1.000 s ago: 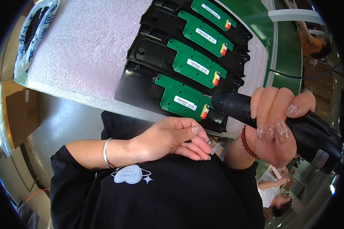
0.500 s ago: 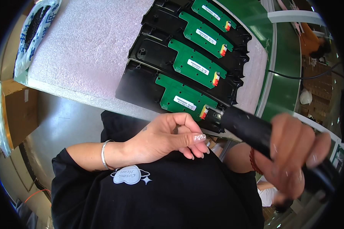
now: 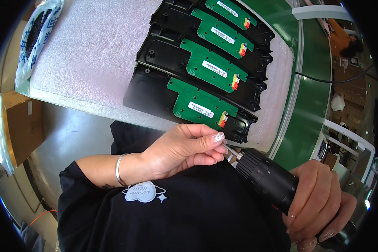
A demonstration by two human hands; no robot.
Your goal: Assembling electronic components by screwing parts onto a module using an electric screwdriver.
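My right hand (image 3: 321, 199) is wrapped round a black power screwdriver (image 3: 266, 178), whose bit points up and left. The bit's tip reaches the fingertips of my left hand (image 3: 182, 149). Thumb and fingers are pinched together there, and whatever they hold at the tip is too small to make out. Just beyond my left hand lies the nearest black plastic housing (image 3: 145, 94), with a green circuit board (image 3: 185, 98) in it. A white label and a red-and-yellow connector (image 3: 223, 119) are on that board.
Several more housings with green boards (image 3: 197, 54) lie in a row behind, on a white foam-covered table (image 3: 88, 54). A plastic bag of small dark pieces (image 3: 38, 40) sits at the far left. Cardboard boxes (image 3: 23, 126) stand left of the table. A black cable (image 3: 323, 82) runs at right.
My right hand has drawn the screwdriver down and away from the nearest housing. Its bit now meets my left fingertips, which have closed into a tighter pinch.
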